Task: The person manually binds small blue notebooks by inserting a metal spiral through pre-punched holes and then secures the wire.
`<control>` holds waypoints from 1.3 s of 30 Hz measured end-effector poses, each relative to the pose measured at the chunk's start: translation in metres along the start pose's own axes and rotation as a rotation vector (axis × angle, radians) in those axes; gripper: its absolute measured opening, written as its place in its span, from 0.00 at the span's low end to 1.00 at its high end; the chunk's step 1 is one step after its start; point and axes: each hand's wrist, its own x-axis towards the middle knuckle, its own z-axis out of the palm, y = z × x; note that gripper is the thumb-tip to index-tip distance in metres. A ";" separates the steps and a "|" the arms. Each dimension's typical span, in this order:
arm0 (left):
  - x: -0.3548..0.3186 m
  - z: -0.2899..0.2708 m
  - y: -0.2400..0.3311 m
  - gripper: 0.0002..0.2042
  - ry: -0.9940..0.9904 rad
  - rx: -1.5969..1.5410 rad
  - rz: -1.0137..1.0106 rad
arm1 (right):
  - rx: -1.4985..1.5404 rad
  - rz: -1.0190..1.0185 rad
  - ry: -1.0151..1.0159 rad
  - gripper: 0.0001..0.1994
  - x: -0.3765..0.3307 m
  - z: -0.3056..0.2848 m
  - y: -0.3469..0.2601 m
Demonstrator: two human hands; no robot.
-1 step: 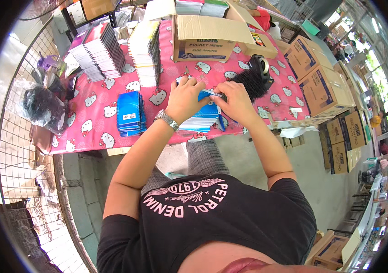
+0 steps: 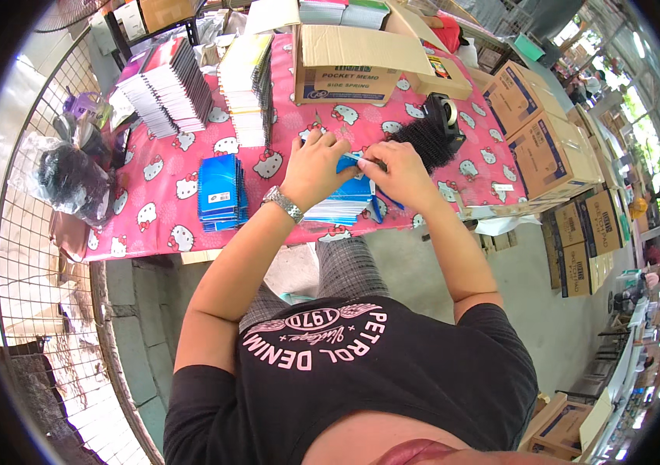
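A small blue notebook (image 2: pixel 348 162) is held between my two hands above a stack of blue-covered notebooks (image 2: pixel 338 209). My left hand (image 2: pixel 316 167), with a metal watch at its wrist, is closed round its left part. At the right end, my right hand (image 2: pixel 396 172) is closed, thumb and fingers pinching its edge. Two blue handles, like those of pliers (image 2: pixel 377 210), stick out below my right palm; whether that hand also grips them I cannot tell. Left of my left wrist lies another pile of blue spiral notebooks (image 2: pixel 218 190).
Black spiral wires (image 2: pixel 425 143) lie beside a tape dispenser (image 2: pixel 452 124). Tall notebook stacks (image 2: pixel 245 93) and an open carton (image 2: pixel 345 81) stand at the back of the pink-covered table (image 2: pixel 148 221). Closed cartons (image 2: pixel 539 151) are piled at right; a dark plastic-wrapped bundle (image 2: pixel 74 182) sits at left.
The blue handles below my right hand now show spread apart, where one showed before. My right hand has shifted very slightly; the left stays in place.
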 end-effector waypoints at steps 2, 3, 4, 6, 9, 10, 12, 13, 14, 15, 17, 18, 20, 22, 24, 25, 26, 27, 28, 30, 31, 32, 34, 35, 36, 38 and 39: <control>-0.003 -0.004 -0.002 0.17 -0.031 -0.025 0.018 | 0.373 0.190 -0.254 0.11 0.006 -0.009 0.015; -0.004 -0.006 -0.003 0.17 -0.034 -0.037 0.009 | 0.672 0.234 -0.307 0.12 0.007 -0.003 0.040; -0.007 -0.007 -0.008 0.18 -0.038 -0.043 -0.008 | 0.938 0.272 -0.275 0.15 0.011 -0.001 0.048; -0.004 -0.008 -0.010 0.19 -0.028 -0.081 -0.009 | 1.130 0.499 0.035 0.18 0.016 0.029 0.095; 0.002 -0.005 -0.006 0.21 -0.003 -0.169 0.013 | -0.080 0.577 0.075 0.18 -0.018 0.123 0.181; 0.001 -0.004 -0.008 0.21 0.015 -0.186 -0.007 | -0.317 0.472 0.086 0.18 -0.030 0.154 0.186; -0.002 -0.005 -0.009 0.22 0.057 -0.177 -0.040 | -0.444 0.409 0.158 0.19 -0.034 0.176 0.177; -0.001 -0.004 -0.007 0.23 0.075 -0.155 -0.043 | -0.515 0.386 0.198 0.20 -0.035 0.176 0.176; 0.001 -0.002 -0.003 0.23 0.093 -0.137 -0.042 | -0.271 0.469 0.134 0.20 -0.031 0.163 0.186; 0.000 -0.001 0.000 0.23 0.126 -0.112 -0.044 | -0.024 0.543 0.065 0.20 -0.019 0.137 0.194; -0.009 -0.002 -0.004 0.23 0.191 -0.031 -0.080 | 0.917 0.542 0.054 0.22 0.006 0.096 0.158; -0.013 -0.004 -0.009 0.23 0.167 -0.049 -0.101 | 1.595 0.455 0.123 0.23 0.013 0.065 0.120; -0.010 -0.002 -0.011 0.24 0.112 -0.120 -0.101 | 1.608 0.190 -0.238 0.26 0.017 0.002 0.065; -0.003 0.000 -0.007 0.23 0.089 -0.149 -0.101 | 1.285 0.098 -0.416 0.29 0.016 -0.017 0.061; 0.001 0.001 -0.006 0.22 0.064 -0.184 -0.108 | 0.669 0.176 -0.428 0.31 0.024 -0.020 0.075; 0.002 0.002 -0.007 0.22 0.051 -0.208 -0.111 | 1.123 0.157 -0.405 0.32 0.021 -0.021 0.075; 0.002 0.002 -0.009 0.22 0.038 -0.231 -0.114 | 1.131 0.152 -0.436 0.32 0.020 -0.022 0.076; 0.002 0.000 -0.011 0.22 0.038 -0.233 -0.110 | 1.150 0.149 -0.466 0.33 0.018 -0.021 0.075; 0.004 -0.002 -0.013 0.22 0.037 -0.237 -0.105 | 1.168 0.147 -0.495 0.33 0.017 -0.019 0.074; 0.003 -0.006 -0.019 0.21 0.029 -0.199 -0.105 | 1.037 0.213 -0.484 0.34 0.024 -0.015 0.072; 0.002 -0.009 -0.022 0.21 0.022 -0.159 -0.109 | 1.288 0.154 -0.433 0.32 0.023 -0.014 0.068; 0.002 -0.011 -0.025 0.21 0.014 -0.118 -0.114 | 1.536 0.090 -0.375 0.30 0.024 -0.014 0.064; 0.002 -0.010 -0.027 0.19 -0.011 -0.188 -0.124 | 1.352 0.097 -0.429 0.28 0.027 -0.016 0.057; 0.002 -0.009 -0.027 0.19 -0.023 -0.223 -0.129 | 1.070 0.166 -0.452 0.28 0.032 -0.010 0.063; 0.003 -0.008 -0.029 0.18 -0.040 -0.255 -0.130 | 0.779 0.226 -0.465 0.27 0.038 -0.008 0.066; 0.003 -0.006 -0.034 0.18 -0.072 -0.318 -0.132 | 1.113 0.153 -0.429 0.29 0.039 -0.007 0.070; 0.004 -0.007 -0.032 0.18 -0.078 -0.339 -0.139 | 1.284 0.112 -0.465 0.29 0.036 -0.013 0.060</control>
